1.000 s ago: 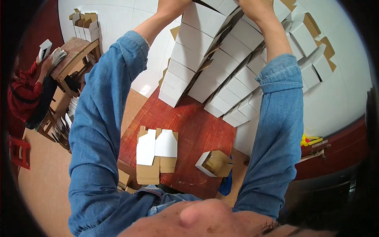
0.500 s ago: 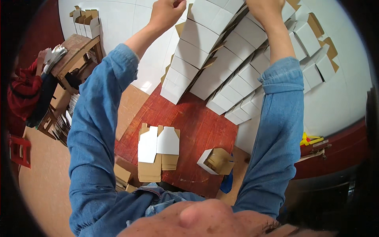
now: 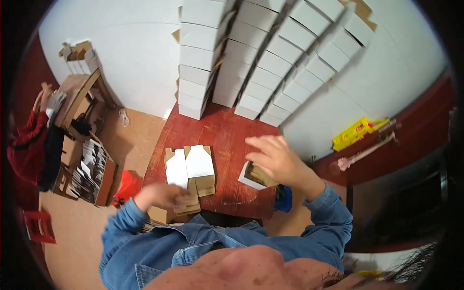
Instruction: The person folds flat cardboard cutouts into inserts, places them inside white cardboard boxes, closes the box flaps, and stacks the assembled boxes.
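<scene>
On the red wooden table (image 3: 229, 145) lie flat, unfolded cartons (image 3: 200, 162), white outside and brown inside. My left hand (image 3: 162, 195) hovers at their lower left edge, its fingers smeared by motion. Above a small open carton (image 3: 249, 182) at the right of the table is my right hand (image 3: 275, 157), with fingers stretched apart and nothing in them. That carton is folded up, with white walls and a brown inside, and my hand partly covers it. Tall columns of white boxes (image 3: 196, 55) rise along the table's far side.
A co-worker in a red sleeve (image 3: 31, 130) sits at a wooden bench (image 3: 79, 94) on the left. Below it stands a carton full of flat pieces (image 3: 92, 169). A red bag (image 3: 128, 186) and red stool (image 3: 41, 226) are on the floor. A yellow bag (image 3: 355, 133) hangs at right.
Both hands have come down from the tops of the box columns to the near part of the table. The view has shifted, showing more of the columns' front.
</scene>
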The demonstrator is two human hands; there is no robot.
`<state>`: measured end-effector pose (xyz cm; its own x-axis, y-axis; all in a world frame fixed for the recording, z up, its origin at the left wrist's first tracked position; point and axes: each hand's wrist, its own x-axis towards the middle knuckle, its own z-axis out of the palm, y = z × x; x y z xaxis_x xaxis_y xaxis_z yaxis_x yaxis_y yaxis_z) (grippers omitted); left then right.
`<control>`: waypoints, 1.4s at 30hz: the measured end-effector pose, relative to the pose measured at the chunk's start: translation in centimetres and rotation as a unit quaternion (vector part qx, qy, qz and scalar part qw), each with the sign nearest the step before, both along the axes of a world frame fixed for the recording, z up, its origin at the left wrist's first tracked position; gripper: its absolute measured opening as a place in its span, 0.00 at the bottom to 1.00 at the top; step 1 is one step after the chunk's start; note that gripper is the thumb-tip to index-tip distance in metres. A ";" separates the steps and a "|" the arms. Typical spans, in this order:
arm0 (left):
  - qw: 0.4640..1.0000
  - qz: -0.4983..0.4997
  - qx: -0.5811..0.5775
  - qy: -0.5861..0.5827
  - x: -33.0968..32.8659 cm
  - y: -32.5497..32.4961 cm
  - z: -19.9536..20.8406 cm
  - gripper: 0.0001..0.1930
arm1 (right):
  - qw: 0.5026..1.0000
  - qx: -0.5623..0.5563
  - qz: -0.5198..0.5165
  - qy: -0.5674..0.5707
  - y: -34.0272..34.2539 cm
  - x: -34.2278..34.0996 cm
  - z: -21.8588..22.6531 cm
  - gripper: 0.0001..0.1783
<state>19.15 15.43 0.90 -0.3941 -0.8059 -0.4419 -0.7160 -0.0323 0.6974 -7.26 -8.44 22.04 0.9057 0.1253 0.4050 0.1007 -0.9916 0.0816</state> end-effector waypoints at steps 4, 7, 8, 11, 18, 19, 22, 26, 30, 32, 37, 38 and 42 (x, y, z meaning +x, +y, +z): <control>0.955 0.197 0.081 0.204 -8.1 2.8 -1.8 0.27 | 0.979 0.187 -0.065 -0.039 1.9 -5.6 -2.7 0.09; 0.975 0.172 0.096 0.107 -13.0 2.5 -10.2 0.25 | 0.962 0.247 -0.036 -0.114 5.2 -8.1 0.9 0.09; 0.980 0.159 0.098 0.063 -13.5 3.2 -13.5 0.25 | 0.951 0.270 -0.020 -0.147 6.4 -8.7 2.4 0.08; 0.986 -0.082 -0.067 -0.127 -16.3 0.5 -4.0 0.22 | 0.870 0.419 0.126 -0.227 8.7 -11.5 2.7 0.11; 0.973 0.006 -0.206 -0.107 -23.7 0.7 0.4 0.20 | 0.654 0.585 0.430 -0.213 13.6 -15.4 1.5 0.29; 0.975 0.006 -0.199 -0.100 -25.0 0.8 -0.4 0.20 | 0.617 0.606 0.456 -0.209 13.8 -15.8 0.9 0.32; 0.978 0.021 -0.179 -0.102 -28.2 0.7 -0.9 0.19 | 0.547 0.614 0.541 -0.176 13.5 -16.3 -0.3 0.35; 0.984 -0.003 -0.153 -0.091 -31.2 0.9 -2.7 0.18 | 0.452 0.600 0.632 -0.188 14.3 -16.8 -2.3 0.38; 0.990 -0.017 -0.105 -0.097 -32.0 3.1 -4.3 0.18 | 0.429 0.621 0.635 -0.164 14.0 -17.9 -4.5 0.35; 0.992 -0.016 -0.077 -0.103 -32.0 4.8 -4.8 0.17 | 0.417 0.636 0.624 -0.180 13.8 -18.2 -4.8 0.34; 0.991 -0.003 -0.031 -0.128 -31.0 8.3 -5.3 0.17 | 0.391 0.661 0.608 -0.200 13.8 -18.0 -5.0 0.30; 0.991 -0.004 -0.030 -0.132 -30.7 8.4 -5.2 0.17 | 0.395 0.662 0.604 -0.202 13.9 -18.1 -5.1 0.30; 0.987 0.005 -0.042 -0.155 -28.6 7.9 -4.7 0.17 | 0.410 0.659 0.600 -0.195 14.0 -17.7 -5.9 0.27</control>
